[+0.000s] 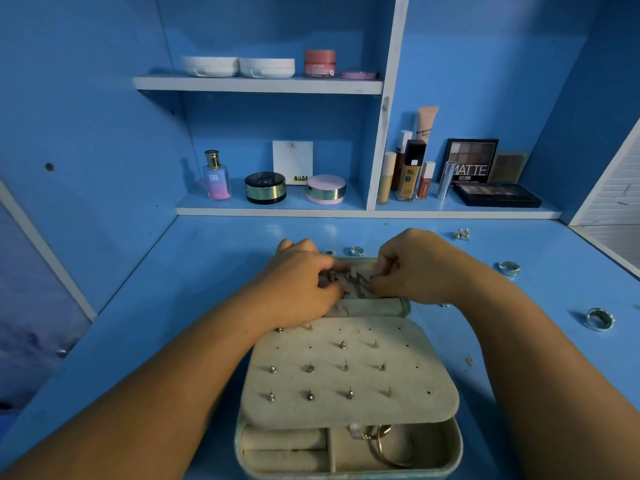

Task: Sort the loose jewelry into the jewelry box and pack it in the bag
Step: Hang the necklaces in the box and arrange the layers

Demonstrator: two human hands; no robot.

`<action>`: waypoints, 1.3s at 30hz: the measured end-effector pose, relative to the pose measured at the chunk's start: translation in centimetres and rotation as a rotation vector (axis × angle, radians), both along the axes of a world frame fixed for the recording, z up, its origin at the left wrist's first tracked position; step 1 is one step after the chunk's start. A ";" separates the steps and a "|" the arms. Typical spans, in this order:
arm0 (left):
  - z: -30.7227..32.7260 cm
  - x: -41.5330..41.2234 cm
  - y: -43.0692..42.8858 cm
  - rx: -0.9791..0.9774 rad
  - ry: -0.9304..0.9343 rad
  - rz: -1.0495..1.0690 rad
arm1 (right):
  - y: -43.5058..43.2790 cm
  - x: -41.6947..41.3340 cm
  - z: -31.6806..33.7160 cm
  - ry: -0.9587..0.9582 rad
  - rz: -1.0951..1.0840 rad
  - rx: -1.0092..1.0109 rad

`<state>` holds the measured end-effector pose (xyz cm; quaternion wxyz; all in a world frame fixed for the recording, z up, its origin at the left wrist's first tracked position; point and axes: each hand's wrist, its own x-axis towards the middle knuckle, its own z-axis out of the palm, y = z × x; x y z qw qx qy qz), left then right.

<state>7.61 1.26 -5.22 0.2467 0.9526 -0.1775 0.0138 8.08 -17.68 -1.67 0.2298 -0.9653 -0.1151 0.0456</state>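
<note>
Left hand point(301, 282), right hand point(419, 268), both pinching jewelry point(356, 279)

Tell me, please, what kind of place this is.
Probably a vanity desk in a home: the blue shelves hold cosmetics, such as an eyeshadow palette and a perfume bottle, and an open jewelry box sits on the desktop with a loose ring lying to its right.

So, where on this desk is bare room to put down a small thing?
Bare: the desk left of the jewelry box, from the left hand to the side wall. Crowded: right of the box, loose rings and earrings; behind it, two small rings. The right hand and the left pinch jewelry over its lid.
</note>
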 end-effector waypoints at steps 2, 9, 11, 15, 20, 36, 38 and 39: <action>-0.1 0.0 0.0 -0.003 -0.008 0.008 | -0.1 -0.3 0.3 0.061 0.066 0.029; 0.0 -0.2 0.1 -0.029 -0.032 0.021 | -0.4 -0.8 0.9 0.155 0.167 0.105; 0.5 -0.4 0.4 -0.059 -0.077 0.038 | -0.5 -0.8 1.1 0.154 0.157 0.172; 1.7 -0.7 1.3 0.097 0.046 0.008 | -0.8 -0.7 1.2 0.161 0.145 0.213; 2.1 -1.5 1.2 0.346 0.300 -0.068 | -0.7 -1.2 1.6 0.214 0.197 0.089; 2.2 -1.1 1.4 0.319 0.334 -0.101 | -5.8 0.3 1.8 -0.001 -0.098 0.044; 2.1 -1.2 1.4 0.308 0.334 -0.100 | -7.1 0.5 1.4 0.119 -0.158 -0.097; 2.1 -1.2 1.4 0.309 0.332 -0.098 | -7.5 0.5 1.2 0.184 -0.184 -0.153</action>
